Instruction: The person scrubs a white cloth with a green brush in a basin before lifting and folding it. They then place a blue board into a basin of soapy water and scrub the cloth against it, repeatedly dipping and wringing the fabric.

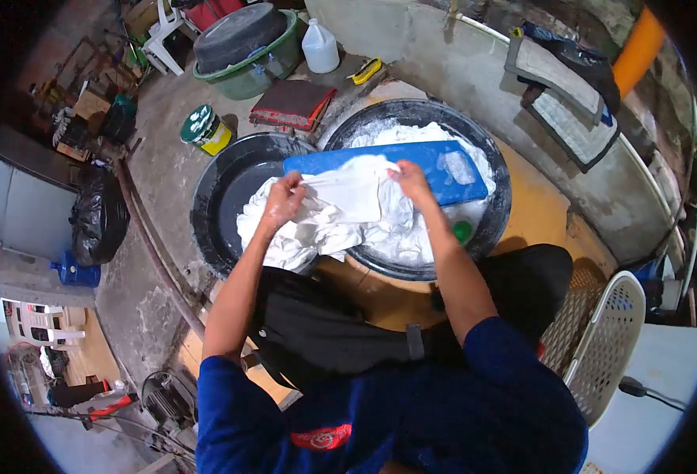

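A wet white cloth garment (352,192) is stretched between my two hands over the blue washboard (431,166). My left hand (284,197) grips its left side, fingers closed. On the other side my right hand (409,180) pinches the cloth's upper right edge. The board lies across a black round basin (500,213) holding white laundry and suds. Beside it, a second black basin (206,189) holds more white laundry (273,241) on its right side. A whitish soap bar or lump (457,167) rests at the board's right end. Something round and green (462,231) sits in the right basin.
Behind the basins are a green-lidded bucket (206,130), a folded dark mat (291,107), a yellow brush (367,71), a white jug (320,47) and a green tub (246,79). A concrete wall (475,79) runs along the right. A plastic basket (601,347) stands by my right side.
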A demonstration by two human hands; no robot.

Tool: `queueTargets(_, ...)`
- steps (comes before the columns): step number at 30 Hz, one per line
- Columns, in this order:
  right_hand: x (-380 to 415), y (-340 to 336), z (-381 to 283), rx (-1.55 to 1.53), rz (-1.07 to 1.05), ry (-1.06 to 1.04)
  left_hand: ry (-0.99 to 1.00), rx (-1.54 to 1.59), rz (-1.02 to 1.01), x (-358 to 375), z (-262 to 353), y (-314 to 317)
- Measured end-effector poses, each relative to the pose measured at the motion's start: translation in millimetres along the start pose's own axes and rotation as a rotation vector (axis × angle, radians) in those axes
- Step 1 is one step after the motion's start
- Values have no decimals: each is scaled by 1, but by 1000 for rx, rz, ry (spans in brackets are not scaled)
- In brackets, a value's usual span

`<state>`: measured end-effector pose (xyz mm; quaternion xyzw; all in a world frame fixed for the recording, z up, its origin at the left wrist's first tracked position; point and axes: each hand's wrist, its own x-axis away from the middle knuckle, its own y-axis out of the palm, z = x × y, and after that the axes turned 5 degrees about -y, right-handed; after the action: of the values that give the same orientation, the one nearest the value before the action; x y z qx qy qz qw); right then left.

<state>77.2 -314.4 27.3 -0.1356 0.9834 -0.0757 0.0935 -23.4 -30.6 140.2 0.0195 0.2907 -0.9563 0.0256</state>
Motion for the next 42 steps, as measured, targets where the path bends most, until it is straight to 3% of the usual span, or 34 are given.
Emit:
queueTargets(4, 16, -47, -23, -741, -123, 46, -65, -104, 79, -6, 3, -27)
queueTargets(7, 20, -60, -34, -669, -184, -35, 4, -105, 156, -11, 7, -27)
queueTargets(10, 23, -72, -65, -687, -177, 13, 92, -73, 301, -15, 17, -29)
queueTargets(15, 18, -87, -113, -609, -264, -14, -16, 328, 242, -14, 53, -30)
queueTargets(17, 19, -82, -109, -408, -254, -89, -78, 409, 180, -15, 45, -29)
queueTargets(21, 23, -82, -110, -109, -235, -63, -16, 222, 206, -15, 27, -31)
queueTargets(24, 22, -84, -124, -84, -225, 63, 15, 71, 318, -12, 41, -34)
queueTargets(27, 21, -88, -115, -279, -162, -70, 81, -148, 431, -8, 56, -36)
queueTargets(30, 20, -97, -120, -109, -190, -133, 151, -306, 462, -6, 58, -38)
queueTargets(33, 26, -96, -146, 104, -84, -306, 203, -324, 504, -6, 58, -43)
queueTargets(36, 16, -106, -149, 63, 49, -537, 245, -314, 540, 0, 61, -45)
queueTargets(39, 16, -113, -162, 81, 339, -699, 409, -366, 482, 10, 70, -42)
queueTargets(42, 18, -118, -160, 112, 465, -696, 550, -447, 512, 15, 77, -38)
